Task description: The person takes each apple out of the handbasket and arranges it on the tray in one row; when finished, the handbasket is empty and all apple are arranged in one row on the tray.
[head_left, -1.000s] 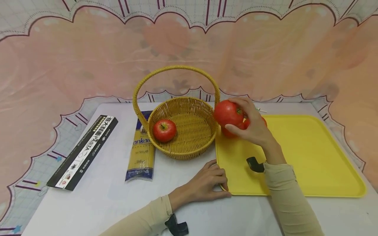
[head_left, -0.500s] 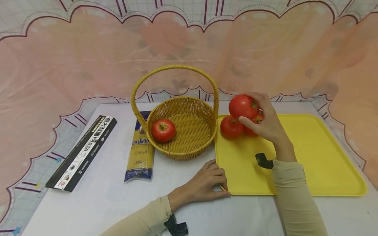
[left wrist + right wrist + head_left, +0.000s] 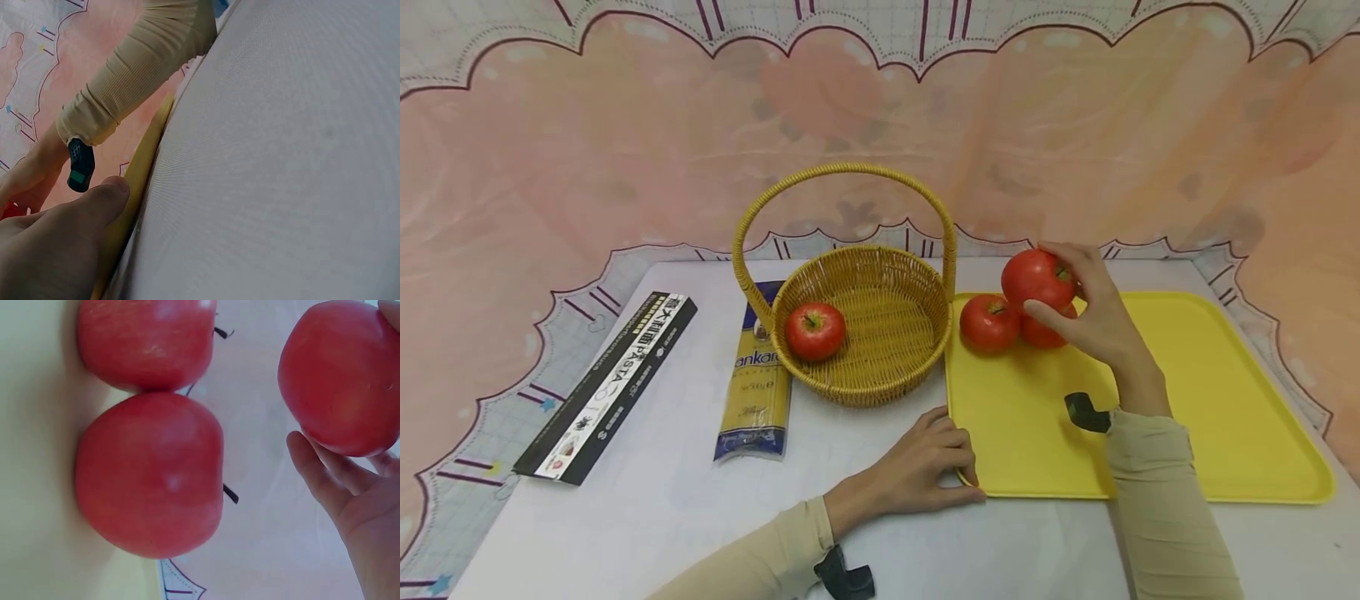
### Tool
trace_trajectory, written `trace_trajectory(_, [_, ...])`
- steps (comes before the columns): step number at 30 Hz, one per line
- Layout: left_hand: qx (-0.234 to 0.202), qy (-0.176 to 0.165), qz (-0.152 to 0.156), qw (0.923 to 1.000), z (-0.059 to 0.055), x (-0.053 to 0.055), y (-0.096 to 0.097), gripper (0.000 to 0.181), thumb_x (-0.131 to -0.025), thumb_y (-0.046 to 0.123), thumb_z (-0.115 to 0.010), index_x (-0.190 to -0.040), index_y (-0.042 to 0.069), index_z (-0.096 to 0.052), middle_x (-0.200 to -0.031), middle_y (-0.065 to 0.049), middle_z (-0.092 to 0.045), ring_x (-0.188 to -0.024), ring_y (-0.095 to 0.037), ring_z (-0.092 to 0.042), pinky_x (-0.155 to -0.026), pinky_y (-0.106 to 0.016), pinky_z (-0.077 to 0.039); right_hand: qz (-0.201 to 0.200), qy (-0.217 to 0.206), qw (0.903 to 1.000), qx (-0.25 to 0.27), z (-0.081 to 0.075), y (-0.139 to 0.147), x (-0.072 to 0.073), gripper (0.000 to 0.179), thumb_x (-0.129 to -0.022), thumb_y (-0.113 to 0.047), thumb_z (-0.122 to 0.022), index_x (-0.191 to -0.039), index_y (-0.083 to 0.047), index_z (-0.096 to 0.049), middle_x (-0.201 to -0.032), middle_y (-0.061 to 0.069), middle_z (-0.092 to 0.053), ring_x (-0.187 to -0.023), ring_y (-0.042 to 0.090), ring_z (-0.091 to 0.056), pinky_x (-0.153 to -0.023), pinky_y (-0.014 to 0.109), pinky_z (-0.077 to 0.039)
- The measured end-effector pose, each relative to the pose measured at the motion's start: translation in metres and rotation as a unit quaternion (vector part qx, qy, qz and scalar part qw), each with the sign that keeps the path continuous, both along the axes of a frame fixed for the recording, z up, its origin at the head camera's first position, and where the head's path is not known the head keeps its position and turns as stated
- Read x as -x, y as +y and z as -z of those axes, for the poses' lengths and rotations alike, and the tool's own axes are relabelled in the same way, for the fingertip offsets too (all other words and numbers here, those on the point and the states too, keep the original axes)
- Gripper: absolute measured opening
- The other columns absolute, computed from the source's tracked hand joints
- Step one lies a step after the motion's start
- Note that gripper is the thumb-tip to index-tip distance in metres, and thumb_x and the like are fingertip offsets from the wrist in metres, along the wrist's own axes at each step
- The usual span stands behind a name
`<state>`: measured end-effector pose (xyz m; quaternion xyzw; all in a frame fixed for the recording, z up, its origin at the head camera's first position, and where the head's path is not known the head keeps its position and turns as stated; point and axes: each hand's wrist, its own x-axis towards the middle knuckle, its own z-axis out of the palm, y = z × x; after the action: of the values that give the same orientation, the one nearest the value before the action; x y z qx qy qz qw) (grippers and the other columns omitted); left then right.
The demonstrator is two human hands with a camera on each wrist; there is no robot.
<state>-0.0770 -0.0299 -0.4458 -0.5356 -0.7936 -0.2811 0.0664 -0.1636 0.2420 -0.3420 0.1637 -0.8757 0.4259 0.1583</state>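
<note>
In the head view my right hand [image 3: 1097, 312] holds a red apple [image 3: 1037, 279] between thumb and fingers. This apple is raised above two red apples, a left one [image 3: 989, 322] and a right one [image 3: 1047, 327], at the back left of the yellow tray [image 3: 1187, 400]. The right wrist view shows a gap between the held apple [image 3: 344, 378] and these two. My left hand [image 3: 921, 467] grips the tray's near left corner, thumb along the front edge, fingers curled at the left side. Another red apple [image 3: 816, 332] lies in the left part of the wicker basket [image 3: 887, 387].
The basket's tall arched handle [image 3: 850, 169] stands upright beside the tray. A yellow and blue pasta packet [image 3: 752, 408] lies partly beneath the basket's left side. Farther left is a long black pasta box [image 3: 606, 387]. A patterned curtain [image 3: 880, 125] hangs behind the white table [image 3: 662, 517].
My right hand has moved right with the apple, from beside the basket to over the tray, dipping slightly in the last half second. The left hand stays at the tray corner.
</note>
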Motion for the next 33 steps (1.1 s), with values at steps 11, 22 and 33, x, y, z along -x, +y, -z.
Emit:
trace_trajectory(11, [-0.01,0.016,0.001,0.9998,0.002,-0.002,0.002,0.017,-0.085,0.042,-0.067,-0.078,0.027,-0.064,-0.082,0.016,-0.055,-0.088,-0.002,-0.048,-0.114,-0.047,-0.027,0.025,-0.023,0.9993,-0.015,0.0,0.013,-0.003,0.078,-0.078,-0.014,-0.077,-0.142,-0.035,-0.036,-0.14,-0.001,-0.037,-0.125,0.017,-0.037,-0.092,0.008,-0.035])
trace_trajectory(22, [0.003,0.004,-0.005,1.0,0.001,-0.002,0.001,0.016,-0.084,0.041,-0.069,-0.078,0.027,-0.065,-0.082,0.016,-0.055,-0.088,-0.002,-0.049,-0.116,-0.045,-0.025,0.053,-0.042,0.9975,-0.02,0.008,0.028,0.001,0.069,-0.082,-0.024,-0.073,-0.141,-0.036,-0.039,-0.14,0.0,-0.035,-0.124,0.024,-0.038,-0.096,0.039,-0.043])
trace_trajectory(33, [0.001,0.01,-0.006,0.9999,0.001,-0.001,0.001,0.015,-0.084,0.04,-0.07,-0.078,0.027,-0.065,-0.082,0.016,-0.056,-0.088,-0.003,-0.049,-0.115,-0.046,-0.026,0.078,-0.048,0.9957,-0.01,0.013,0.043,0.003,0.07,-0.083,-0.021,-0.073,-0.141,-0.036,-0.038,-0.143,0.002,-0.032,-0.125,0.027,-0.037,-0.101,0.04,-0.041])
